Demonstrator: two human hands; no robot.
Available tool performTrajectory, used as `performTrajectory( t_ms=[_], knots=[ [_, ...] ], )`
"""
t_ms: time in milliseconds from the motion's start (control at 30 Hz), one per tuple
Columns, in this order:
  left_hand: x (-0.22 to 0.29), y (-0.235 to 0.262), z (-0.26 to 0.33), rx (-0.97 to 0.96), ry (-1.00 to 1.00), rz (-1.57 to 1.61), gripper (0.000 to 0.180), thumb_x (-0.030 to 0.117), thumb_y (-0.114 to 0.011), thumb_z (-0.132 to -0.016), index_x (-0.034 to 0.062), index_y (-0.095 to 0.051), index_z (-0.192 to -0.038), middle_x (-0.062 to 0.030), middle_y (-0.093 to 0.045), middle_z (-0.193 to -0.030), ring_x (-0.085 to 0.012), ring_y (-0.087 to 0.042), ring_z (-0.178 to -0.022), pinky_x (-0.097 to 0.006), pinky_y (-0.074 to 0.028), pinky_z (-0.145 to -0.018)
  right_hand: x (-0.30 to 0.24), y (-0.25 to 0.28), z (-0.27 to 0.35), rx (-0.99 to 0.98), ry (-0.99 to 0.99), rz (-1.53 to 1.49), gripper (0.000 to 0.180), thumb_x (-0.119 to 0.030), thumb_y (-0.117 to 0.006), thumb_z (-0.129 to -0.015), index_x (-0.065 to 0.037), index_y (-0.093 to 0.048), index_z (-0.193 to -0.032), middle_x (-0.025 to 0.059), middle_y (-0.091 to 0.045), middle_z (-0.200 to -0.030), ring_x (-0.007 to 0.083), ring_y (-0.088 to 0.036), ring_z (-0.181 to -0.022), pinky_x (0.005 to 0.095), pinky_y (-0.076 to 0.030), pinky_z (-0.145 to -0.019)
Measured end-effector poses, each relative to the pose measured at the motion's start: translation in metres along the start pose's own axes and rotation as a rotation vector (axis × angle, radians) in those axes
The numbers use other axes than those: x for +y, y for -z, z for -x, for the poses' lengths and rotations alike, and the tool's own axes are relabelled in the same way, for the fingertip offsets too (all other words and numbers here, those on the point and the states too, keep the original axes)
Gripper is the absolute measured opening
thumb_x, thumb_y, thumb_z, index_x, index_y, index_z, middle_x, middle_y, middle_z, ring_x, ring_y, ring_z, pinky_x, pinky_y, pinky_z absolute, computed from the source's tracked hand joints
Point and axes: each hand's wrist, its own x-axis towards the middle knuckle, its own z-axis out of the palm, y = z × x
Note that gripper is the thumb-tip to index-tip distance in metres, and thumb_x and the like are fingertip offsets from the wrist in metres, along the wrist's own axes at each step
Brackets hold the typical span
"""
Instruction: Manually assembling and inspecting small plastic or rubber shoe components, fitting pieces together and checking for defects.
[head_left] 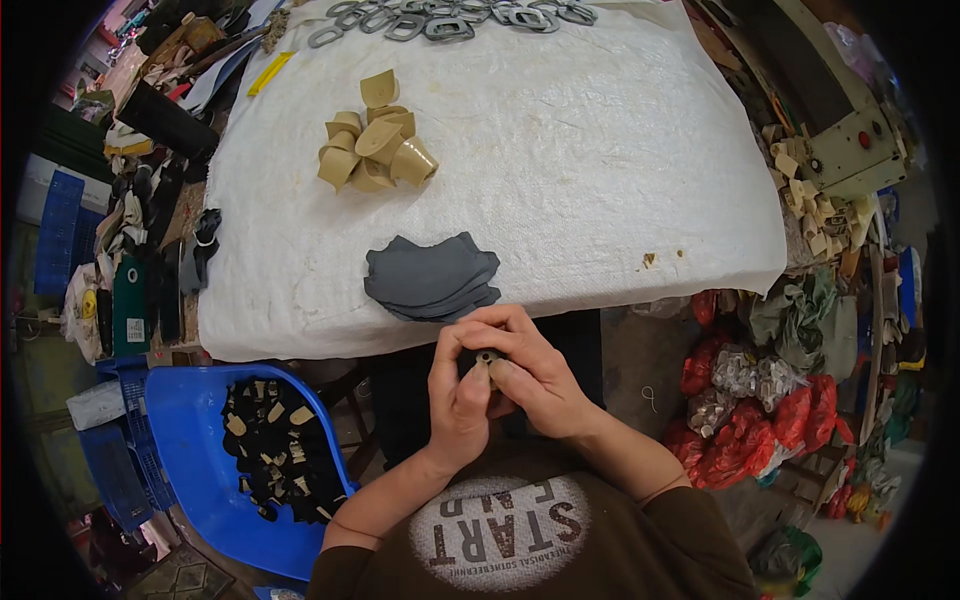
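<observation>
My left hand [458,400] and my right hand [530,370] are pressed together just below the table's front edge, both pinching one small dark and tan piece [487,357] between the fingertips. Most of that piece is hidden by my fingers. Right above my hands, a fanned stack of grey cut pieces [432,277] lies at the front of the white padded table [600,150]. A pile of curled tan pieces [375,140] sits further back on the left of the table.
A row of grey metal rings [450,18] lines the table's far edge. A blue plastic chair [190,420] at my left holds several black and tan pieces. Red bags of scraps [760,420] lie on the floor at my right. Clutter crowds the table's left side.
</observation>
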Motion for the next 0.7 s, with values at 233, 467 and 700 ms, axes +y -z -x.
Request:
performTrajectory(
  t_ms=[233, 467, 700],
  knots=[
    [0.011, 0.017, -0.010, -0.447, 0.155, 0.091, 0.071, 0.045, -0.071, -0.077, 0.0033, -0.037, -0.123, -0.0093, -0.054, -0.098, -0.0129, -0.057, -0.079, -0.024, -0.047, -0.064, -0.015, 0.022, -0.019, 0.013, -0.265, -0.253, 0.026, -0.023, -0.049, -0.091, -0.001, -0.061, -0.098, 0.0132, -0.047, -0.117, 0.0144, -0.055, -0.090, 0.0245, -0.049, -0.068],
    [0.016, 0.016, -0.006, -0.439, 0.202, -0.050, 0.082, 0.057, -0.067, -0.072, 0.0001, -0.039, -0.124, -0.0080, -0.055, -0.091, -0.0109, -0.055, -0.072, -0.023, -0.047, -0.064, -0.004, 0.024, -0.024, -0.258, -0.276, -0.382, 0.022, -0.015, -0.051, -0.091, -0.002, -0.055, -0.073, 0.0139, -0.055, -0.110, 0.0152, -0.053, -0.091, 0.0284, -0.043, -0.080],
    [0.008, 0.009, -0.009, -0.176, 0.097, 0.035, 0.093, 0.059, -0.069, -0.068, 0.0039, -0.030, -0.133, -0.0063, -0.050, -0.101, -0.0089, -0.053, -0.083, -0.022, -0.044, -0.060, 0.013, 0.007, -0.015, -0.053, 0.223, 0.123, 0.026, -0.025, -0.050, -0.092, -0.002, -0.058, -0.100, 0.0099, -0.049, -0.114, 0.0159, -0.052, -0.093, 0.0233, -0.050, -0.065]
  ],
)
